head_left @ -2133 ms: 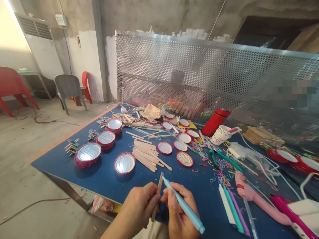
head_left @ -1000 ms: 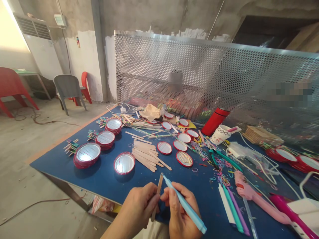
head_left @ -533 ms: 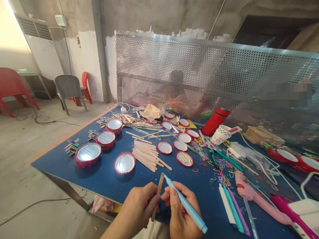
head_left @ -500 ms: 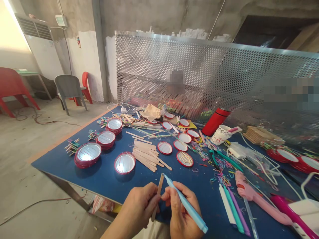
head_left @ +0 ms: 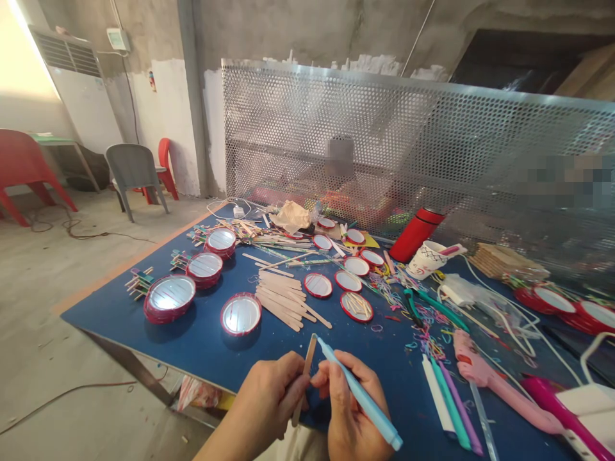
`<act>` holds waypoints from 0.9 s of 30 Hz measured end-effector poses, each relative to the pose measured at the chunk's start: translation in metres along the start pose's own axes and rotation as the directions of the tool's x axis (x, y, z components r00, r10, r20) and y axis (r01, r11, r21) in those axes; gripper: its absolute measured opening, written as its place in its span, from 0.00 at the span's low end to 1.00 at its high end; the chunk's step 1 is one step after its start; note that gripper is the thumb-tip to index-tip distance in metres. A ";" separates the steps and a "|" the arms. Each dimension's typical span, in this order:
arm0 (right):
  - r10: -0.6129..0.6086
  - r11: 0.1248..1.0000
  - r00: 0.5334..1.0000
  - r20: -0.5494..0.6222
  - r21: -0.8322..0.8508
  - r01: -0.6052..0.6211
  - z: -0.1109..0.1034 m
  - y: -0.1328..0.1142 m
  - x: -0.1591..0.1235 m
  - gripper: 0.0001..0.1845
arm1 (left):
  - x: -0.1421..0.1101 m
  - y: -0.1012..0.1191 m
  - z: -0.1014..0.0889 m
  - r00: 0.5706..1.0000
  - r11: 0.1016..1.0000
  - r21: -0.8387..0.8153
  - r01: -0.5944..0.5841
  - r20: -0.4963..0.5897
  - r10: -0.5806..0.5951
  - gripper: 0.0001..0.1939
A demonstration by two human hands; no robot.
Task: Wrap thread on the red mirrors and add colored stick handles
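Observation:
My left hand (head_left: 266, 403) is closed around a thin wooden craft stick (head_left: 307, 362), held upright above the near edge of the blue table (head_left: 202, 349). My right hand (head_left: 350, 410) grips a light blue marker pen (head_left: 358, 394), its tip touching the upper end of the stick. Both hands sit close together at the bottom middle of the view. A pile of plain wooden sticks (head_left: 281, 298) lies on the table just beyond them.
Several round red-rimmed mirrors (head_left: 240, 314) lie across the table, some on stick frames at the left. A pink glue gun (head_left: 485, 378), loose pens (head_left: 449, 403), rubber bands, a red flask (head_left: 414, 234) and a paper cup (head_left: 427, 259) crowd the right. A perforated metal screen (head_left: 384, 141) stands behind.
The marker's tip has shifted slightly along the stick's upper end; the hands and the stick otherwise stay in the same place.

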State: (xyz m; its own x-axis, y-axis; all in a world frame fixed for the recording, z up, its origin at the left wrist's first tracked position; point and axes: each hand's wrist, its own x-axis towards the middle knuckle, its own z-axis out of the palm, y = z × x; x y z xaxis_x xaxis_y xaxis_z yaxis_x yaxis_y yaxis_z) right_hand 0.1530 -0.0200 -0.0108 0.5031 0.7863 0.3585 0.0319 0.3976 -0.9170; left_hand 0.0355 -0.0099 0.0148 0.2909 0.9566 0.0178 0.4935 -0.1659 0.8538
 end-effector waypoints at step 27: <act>-0.003 1.000 1.000 0.030 0.007 0.003 -0.001 0.002 0.000 0.15 | 0.000 0.001 0.001 1.000 1.000 0.004 0.015 -0.008 -0.015 0.12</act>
State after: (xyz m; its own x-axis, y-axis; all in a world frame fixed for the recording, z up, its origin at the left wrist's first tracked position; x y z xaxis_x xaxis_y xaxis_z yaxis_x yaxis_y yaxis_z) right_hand 0.1542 -0.0201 -0.0125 0.4765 0.7992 0.3664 0.0276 0.4029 -0.9148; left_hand 0.0366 -0.0101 0.0151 0.2771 0.9608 0.0088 0.5008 -0.1523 0.8520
